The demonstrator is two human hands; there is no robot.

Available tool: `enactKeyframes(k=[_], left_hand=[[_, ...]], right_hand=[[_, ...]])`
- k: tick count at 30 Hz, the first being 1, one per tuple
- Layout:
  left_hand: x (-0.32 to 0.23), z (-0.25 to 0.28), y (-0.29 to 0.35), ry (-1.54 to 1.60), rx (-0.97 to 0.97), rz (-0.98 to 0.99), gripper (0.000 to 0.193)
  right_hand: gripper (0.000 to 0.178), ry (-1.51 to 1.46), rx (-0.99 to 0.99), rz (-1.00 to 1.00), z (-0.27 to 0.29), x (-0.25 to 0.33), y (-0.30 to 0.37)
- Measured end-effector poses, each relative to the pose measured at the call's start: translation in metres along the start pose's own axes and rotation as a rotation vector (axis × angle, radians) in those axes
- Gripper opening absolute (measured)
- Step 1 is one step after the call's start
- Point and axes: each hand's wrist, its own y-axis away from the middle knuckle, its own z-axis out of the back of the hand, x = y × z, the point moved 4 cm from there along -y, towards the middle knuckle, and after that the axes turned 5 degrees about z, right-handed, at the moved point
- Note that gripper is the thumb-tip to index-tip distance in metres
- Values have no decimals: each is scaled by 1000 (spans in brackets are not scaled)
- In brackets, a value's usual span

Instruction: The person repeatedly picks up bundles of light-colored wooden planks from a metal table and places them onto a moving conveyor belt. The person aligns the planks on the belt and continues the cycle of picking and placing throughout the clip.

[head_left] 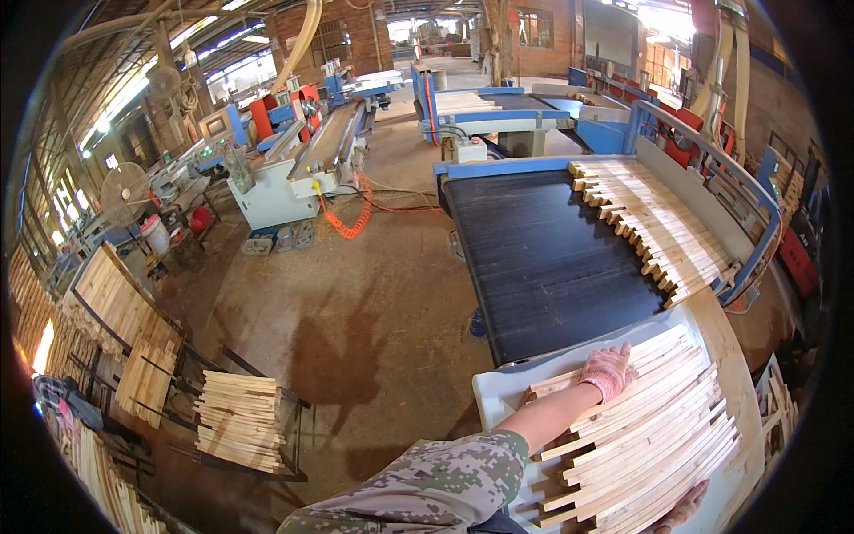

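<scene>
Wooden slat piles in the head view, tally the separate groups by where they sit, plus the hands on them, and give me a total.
Slat pile under the hands on the white table: 1
Slat row on the black conveyor belt: 1
Slat stacks on floor racks at left: 3
Gloved hands on the near pile: 2, left hand, right hand
Total: 7

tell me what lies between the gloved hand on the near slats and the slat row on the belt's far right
Only bare black conveyor belt lies between the left hand on the near slat stack and the far slat row, as the head view shows.
</scene>
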Motion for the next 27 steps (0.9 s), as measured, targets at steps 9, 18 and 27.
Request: enactKeyframes(k=[9, 18, 27], left_hand=[[35, -6, 2, -24, -22, 93, 80], [12, 5, 5, 10, 5, 39, 81], [12, 0, 3, 27, -22, 28, 81]], right_hand=[[85, -2282, 1052, -149, 46, -40, -54], [76, -2077, 345, 28, -26, 80, 23], [66, -624, 125, -116, -17, 55, 3]])
